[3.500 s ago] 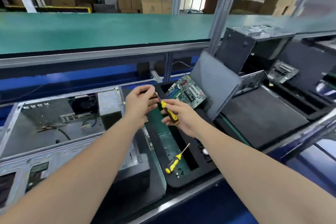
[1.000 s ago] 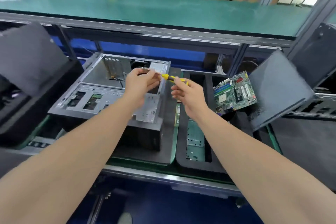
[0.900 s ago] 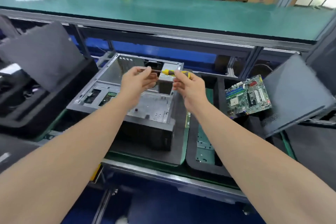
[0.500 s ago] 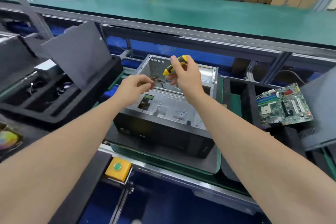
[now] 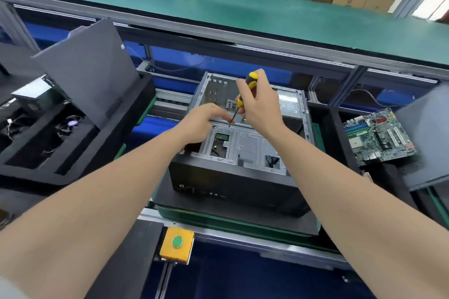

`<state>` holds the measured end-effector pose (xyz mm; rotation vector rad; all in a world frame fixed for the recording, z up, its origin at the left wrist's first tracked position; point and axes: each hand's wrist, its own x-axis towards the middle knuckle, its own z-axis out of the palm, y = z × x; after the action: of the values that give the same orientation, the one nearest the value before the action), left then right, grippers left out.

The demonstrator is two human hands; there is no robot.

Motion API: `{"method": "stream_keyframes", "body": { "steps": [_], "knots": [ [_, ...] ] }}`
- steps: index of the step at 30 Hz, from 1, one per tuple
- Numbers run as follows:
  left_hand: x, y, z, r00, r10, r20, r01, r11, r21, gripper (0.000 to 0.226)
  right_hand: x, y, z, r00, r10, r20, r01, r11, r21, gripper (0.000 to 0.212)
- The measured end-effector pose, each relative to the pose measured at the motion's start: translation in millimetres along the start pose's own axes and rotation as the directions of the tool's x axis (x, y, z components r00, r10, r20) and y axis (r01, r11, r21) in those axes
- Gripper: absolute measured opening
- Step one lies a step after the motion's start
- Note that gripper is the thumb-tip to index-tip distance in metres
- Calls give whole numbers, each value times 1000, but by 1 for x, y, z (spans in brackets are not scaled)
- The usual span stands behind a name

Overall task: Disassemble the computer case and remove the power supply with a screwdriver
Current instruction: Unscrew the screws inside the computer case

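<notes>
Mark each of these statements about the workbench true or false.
1. The right hand grips the screwdriver. True.
2. The screwdriver's tip points upward. False: it points down at the metal frame of the case.
3. The circuit board sits inside the case. False: it lies in the black tray to the case's right.
4. The case is open on top. True.
5. The button on the yellow box is red. False: it is green.

computer case (image 5: pixel 233 177) centre, motherboard (image 5: pixel 379 138) right
</notes>
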<state>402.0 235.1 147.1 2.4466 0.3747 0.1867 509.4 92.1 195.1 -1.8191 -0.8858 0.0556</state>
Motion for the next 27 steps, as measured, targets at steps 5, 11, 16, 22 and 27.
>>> {"method": "stream_keyframes", "body": {
  "steps": [5,11,16,22,27],
  "knots": [
    [8,-7,6,999,18,32,-19,999,28,87,-2,9,5,1000,22,-10,-23,999,-45,21],
    [6,-10,7,999,53,10,-53,997,53,81,0,8,11,1000,16,-5,-16,996,-92,20],
    [5,-10,7,997,75,-4,-75,996,56,78,-1,6,12,999,-28,30,32,990,-136,20],
    [3,-7,7,998,61,-7,-61,997,54,75,-1,5,12,996,-72,53,80,984,-160,20],
    [3,-7,9,999,45,4,-45,996,82,75,-1,5,11,997,-68,44,74,985,-156,23]
  ]
}}
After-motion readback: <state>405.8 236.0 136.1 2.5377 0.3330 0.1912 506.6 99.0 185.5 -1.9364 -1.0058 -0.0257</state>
